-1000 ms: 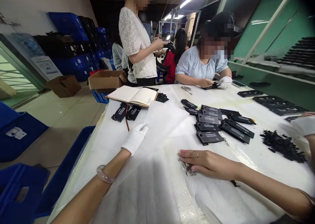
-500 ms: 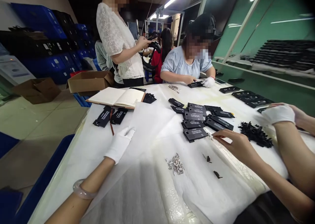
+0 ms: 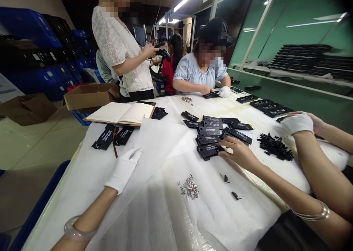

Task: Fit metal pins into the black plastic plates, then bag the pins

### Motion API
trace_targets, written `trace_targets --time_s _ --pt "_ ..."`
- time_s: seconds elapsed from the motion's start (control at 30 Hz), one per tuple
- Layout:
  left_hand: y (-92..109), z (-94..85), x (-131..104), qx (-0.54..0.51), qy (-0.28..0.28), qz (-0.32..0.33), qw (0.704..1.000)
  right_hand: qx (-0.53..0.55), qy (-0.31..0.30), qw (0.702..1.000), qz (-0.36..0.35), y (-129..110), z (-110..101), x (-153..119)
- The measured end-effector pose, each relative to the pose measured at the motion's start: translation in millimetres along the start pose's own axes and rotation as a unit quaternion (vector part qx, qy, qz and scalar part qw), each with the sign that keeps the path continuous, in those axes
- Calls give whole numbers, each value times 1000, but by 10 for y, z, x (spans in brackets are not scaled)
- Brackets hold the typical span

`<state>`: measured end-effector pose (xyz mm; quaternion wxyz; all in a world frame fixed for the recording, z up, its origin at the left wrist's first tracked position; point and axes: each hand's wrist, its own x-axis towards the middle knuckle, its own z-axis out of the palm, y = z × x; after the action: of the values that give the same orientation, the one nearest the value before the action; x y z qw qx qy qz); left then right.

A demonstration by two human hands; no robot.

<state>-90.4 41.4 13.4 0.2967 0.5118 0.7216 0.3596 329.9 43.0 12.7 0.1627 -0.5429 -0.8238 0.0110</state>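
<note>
My left hand [image 3: 124,171], in a white glove, rests on the white foam sheet near the notebook, fingers stretched out and holding nothing. My bare right hand [image 3: 238,152] pinches the right end of a black plastic plate [image 3: 207,151] with white lettering, the nearest of a group. More lettered black plates [image 3: 209,131] lie just behind it, some overlapping. Small silver bits [image 3: 228,150] show beside my right fingers, partly hidden. Closer to me lie a pile of silver metal pins [image 3: 189,188] and two small black parts [image 3: 235,196].
An open notebook [image 3: 129,113] lies at the left, with two lettered plates [image 3: 106,137] before it. A heap of small black parts [image 3: 274,147] sits at the right, beside another person's gloved hand [image 3: 298,124]. Across the table a co-worker [image 3: 202,72] handles a black part; another person stands.
My right hand has moved left from the silver bits onto the end of the nearest plate. The view has shifted a little; my left hand remains on the sheet.
</note>
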Motion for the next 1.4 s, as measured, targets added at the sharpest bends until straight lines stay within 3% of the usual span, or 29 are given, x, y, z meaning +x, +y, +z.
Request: trace_targets --time_s 0.13,0.3,0.43,0.7,0.83,0.93,1.03,1.13,1.2,1.3,1.4 --pt "-30 6 10 3 -7 -6 1000 -52 -9 994 -92 -86 -36 66" --pt "-37 5 2 -8 -7 -11 1000 -112 -28 966 -229 -133 -44 161" --pt "-32 3 -1 -12 -9 -18 1000 -138 -12 953 -270 -155 -40 190" --pt "-4 3 -7 -9 -15 -24 1000 -167 39 964 -201 -307 179 34" --pt "28 -3 -13 -18 -16 -35 999 -143 69 966 -206 -205 12 27" --pt "23 -4 -12 -14 -20 -34 999 -172 79 970 -150 49 -222 347" --pt "-3 -4 -10 -6 -25 -30 999 -222 56 973 -41 395 -324 940" --pt "-22 -8 -17 -4 -31 -29 999 -230 52 972 -1 692 -209 1508" --pt "-23 -14 -26 -2 -31 -31 999 -228 47 972 23 815 -63 1747" --pt "-18 -19 -35 -1 -32 -27 999 -211 40 975 58 909 141 1887" --pt "-14 -13 -32 2 -35 -18 999 -179 25 980 81 956 209 1893"
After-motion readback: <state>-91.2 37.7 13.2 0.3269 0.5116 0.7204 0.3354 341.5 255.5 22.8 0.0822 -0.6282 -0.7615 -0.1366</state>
